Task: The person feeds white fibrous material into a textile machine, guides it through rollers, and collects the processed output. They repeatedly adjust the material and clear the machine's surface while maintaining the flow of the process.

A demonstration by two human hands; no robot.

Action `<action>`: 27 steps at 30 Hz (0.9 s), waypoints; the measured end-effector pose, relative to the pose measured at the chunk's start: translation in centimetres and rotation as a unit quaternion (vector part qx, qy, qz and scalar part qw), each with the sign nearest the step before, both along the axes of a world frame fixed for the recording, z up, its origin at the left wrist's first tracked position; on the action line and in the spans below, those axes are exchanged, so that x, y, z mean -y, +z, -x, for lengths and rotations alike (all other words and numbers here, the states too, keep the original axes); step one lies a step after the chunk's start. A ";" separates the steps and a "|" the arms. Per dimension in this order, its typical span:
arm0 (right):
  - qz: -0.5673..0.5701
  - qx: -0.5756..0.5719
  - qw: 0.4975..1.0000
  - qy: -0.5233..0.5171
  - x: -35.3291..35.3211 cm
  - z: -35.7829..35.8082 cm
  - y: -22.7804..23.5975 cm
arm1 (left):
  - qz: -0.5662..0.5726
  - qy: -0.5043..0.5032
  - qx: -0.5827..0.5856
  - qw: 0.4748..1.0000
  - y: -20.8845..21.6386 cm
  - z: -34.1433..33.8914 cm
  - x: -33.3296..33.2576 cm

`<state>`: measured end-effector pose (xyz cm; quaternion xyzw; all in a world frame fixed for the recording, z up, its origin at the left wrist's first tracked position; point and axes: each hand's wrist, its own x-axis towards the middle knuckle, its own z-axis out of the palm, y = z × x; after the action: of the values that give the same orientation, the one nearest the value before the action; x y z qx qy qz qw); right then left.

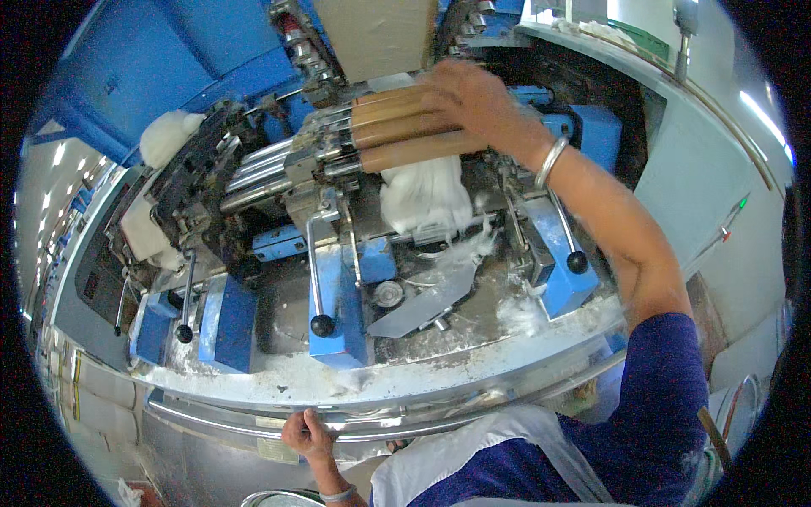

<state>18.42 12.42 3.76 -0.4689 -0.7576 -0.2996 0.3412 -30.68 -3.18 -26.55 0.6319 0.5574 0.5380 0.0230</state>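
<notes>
My left hand (308, 433) is closed round the long metal rail (228, 428) along the front of the machine, thumb uppermost. Reaching far forward, my right hand (473, 100) lies over the right part of several brown rollers (404, 127). Its fingers are bent downward and blurred, and I cannot see whether they grip anything. A silver bangle (552, 163) circles the right wrist. Just below the rollers hangs a mass of white fluffy fibre (427, 196). Bare steel rollers (269, 169) continue to the left of the brown ones.
Lever handles with black knobs (323, 325) stand up over blue blocks (336, 338) along the machine's front. A grey angled plate (431, 300) lies below the fibre, dusted with lint. Another white fibre bundle (171, 138) sits at far left. A pale panel (701, 169) rises at right.
</notes>
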 end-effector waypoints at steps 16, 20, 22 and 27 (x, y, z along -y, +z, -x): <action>0.153 0.217 0.956 -0.128 2.5 -0.6 -1.4 | 0.039 -0.032 -0.023 0.998 2.2 -0.8 0.6; 0.291 0.115 0.949 -0.039 0.9 -2.5 1.0 | 0.054 -0.033 0.004 0.998 3.1 -1.4 1.5; 0.242 0.018 0.969 0.038 1.0 -3.5 3.4 | 0.102 -0.034 -0.002 0.994 3.0 -1.1 1.5; 0.224 0.180 0.945 -0.154 4.5 -3.6 4.6 | 0.164 -0.008 0.001 0.986 0.7 0.8 1.1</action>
<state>22.05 7.94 8.31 -0.5821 -0.7728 -0.2505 0.0350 -31.51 -4.26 -25.83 0.6234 0.6330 0.4398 0.1310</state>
